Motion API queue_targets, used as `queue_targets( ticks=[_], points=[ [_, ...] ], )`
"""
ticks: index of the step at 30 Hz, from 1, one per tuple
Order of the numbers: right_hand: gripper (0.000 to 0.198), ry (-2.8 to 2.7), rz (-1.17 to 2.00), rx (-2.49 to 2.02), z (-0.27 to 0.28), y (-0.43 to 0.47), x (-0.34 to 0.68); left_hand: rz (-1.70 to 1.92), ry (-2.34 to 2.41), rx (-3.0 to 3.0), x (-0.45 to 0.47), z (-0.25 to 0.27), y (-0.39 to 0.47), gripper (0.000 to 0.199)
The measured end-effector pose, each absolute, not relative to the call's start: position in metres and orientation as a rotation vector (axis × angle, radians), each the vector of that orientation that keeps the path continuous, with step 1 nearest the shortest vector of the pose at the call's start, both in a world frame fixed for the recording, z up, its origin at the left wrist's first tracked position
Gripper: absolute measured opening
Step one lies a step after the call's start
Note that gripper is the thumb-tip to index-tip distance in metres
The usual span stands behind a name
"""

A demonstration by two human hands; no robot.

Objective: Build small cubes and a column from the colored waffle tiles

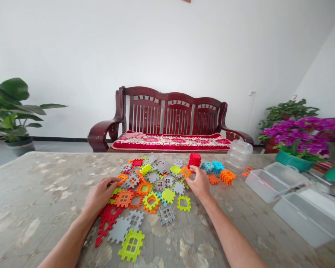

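Observation:
Interlocking plastic puzzle tiles with notched edges lie in a loose, overlapping pile on the table. My left hand (101,191) rests at the pile's left side, fingers stretched out and their tips at an orange tile (123,179). On the right of the pile, my right hand (199,182) has thumb and index finger at the edge of an orange window tile (185,171), which it appears to pinch. Just beyond those fingers stands a stack of red tiles (194,159). Toward me lie a lime window tile (131,245), a plain grey tile (119,229) and red tiles (107,221).
Right of the pile are blue stacked tiles (217,166), an orange stack (227,177) and a clear container (239,154). Open translucent boxes (304,219) stand at the table's right, near purple flowers (304,134). Behind the table is a wooden bench (167,115).

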State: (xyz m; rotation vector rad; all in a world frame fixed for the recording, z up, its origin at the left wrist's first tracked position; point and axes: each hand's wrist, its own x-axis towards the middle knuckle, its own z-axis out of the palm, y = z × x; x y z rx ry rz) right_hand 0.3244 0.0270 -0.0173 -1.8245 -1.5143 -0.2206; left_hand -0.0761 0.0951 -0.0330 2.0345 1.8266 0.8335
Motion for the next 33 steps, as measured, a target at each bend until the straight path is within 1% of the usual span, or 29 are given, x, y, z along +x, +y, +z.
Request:
queue_targets(
  ticks=[5, 8, 12, 19, 23, 33],
  points=[
    [0.04, -1.36, -0.425, -1.695, -0.013, 0.013, 0.364, 0.82, 1.829, 2.025, -0.077, -0.035, 0.097, 0.04],
    [0.04, -1.261, -0.517, -1.796, -0.012, 0.002, 0.395, 0.815, 1.847, 2.013, -0.077, -0.035, 0.097, 0.04],
    [0.044, -1.028, -0.583, -2.03, -0.005, -0.014, 0.428, 0.812, 1.825, 2.01, -0.078, -0.037, 0.098, 0.041],
    [0.052, -0.831, -0.481, -2.309, 0.009, -0.032, 0.45, 0.81, 1.838, 2.013, -0.079, -0.037, 0.099, 0.042],
    [0.057, -0.835, -0.389, -2.312, 0.009, -0.03, 0.451, 0.815, 1.843, 2.027, -0.078, -0.033, 0.097, 0.041],
    [0.06, -0.794, -0.378, -2.28, 0.0, -0.026, 0.453, 0.79, 1.821, 2.029, -0.078, -0.035, 0.099, 0.043]
  ],
)
